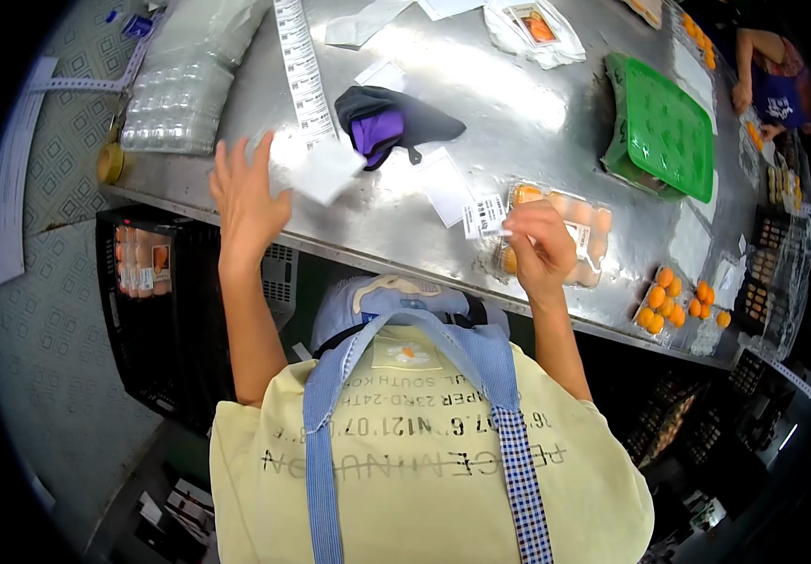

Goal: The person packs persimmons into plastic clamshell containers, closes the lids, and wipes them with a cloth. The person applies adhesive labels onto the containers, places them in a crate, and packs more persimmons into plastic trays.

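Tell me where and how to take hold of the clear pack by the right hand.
Grip the clear pack probably best at its right side, from the right: it lies flat with that side uncovered, while the right hand overlaps its near-left part.

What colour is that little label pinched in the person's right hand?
The label is white with black print; the head view shows it best.
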`<action>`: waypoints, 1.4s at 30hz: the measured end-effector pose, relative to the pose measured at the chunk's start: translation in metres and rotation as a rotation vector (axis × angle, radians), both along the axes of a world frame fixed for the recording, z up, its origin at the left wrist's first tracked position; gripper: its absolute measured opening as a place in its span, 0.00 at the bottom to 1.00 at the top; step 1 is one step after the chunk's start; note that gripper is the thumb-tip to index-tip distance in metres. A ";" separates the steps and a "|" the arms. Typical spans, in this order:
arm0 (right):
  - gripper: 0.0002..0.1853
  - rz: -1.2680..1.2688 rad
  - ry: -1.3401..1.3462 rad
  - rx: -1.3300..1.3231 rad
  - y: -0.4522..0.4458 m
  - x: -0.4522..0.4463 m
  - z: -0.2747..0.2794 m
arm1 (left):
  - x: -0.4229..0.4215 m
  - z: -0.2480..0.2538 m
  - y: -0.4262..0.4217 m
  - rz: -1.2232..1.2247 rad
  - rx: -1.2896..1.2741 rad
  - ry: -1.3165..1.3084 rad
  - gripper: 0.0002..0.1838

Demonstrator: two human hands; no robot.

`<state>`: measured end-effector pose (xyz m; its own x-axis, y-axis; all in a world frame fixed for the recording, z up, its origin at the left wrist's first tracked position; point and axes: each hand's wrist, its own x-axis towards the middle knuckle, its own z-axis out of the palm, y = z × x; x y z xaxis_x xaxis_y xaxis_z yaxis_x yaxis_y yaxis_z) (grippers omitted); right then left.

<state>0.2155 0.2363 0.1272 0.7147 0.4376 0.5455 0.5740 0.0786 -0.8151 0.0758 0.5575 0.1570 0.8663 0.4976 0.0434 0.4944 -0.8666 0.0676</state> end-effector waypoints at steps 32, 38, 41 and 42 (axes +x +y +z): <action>0.13 -0.146 -0.305 -0.163 -0.128 -0.035 -0.011 | 0.072 -0.024 -0.239 0.054 -1.989 0.288 0.14; 0.14 -0.152 0.254 -0.036 -0.164 -0.040 -0.035 | 0.076 -0.041 -0.268 0.006 -1.874 0.149 0.09; 0.18 -0.149 0.906 0.189 -0.175 -0.057 -0.054 | 0.077 -0.046 -0.289 0.110 -1.741 -0.049 0.08; 0.16 -0.144 0.940 0.169 -0.178 -0.060 -0.059 | 0.077 -0.050 -0.293 0.107 -1.748 -0.060 0.09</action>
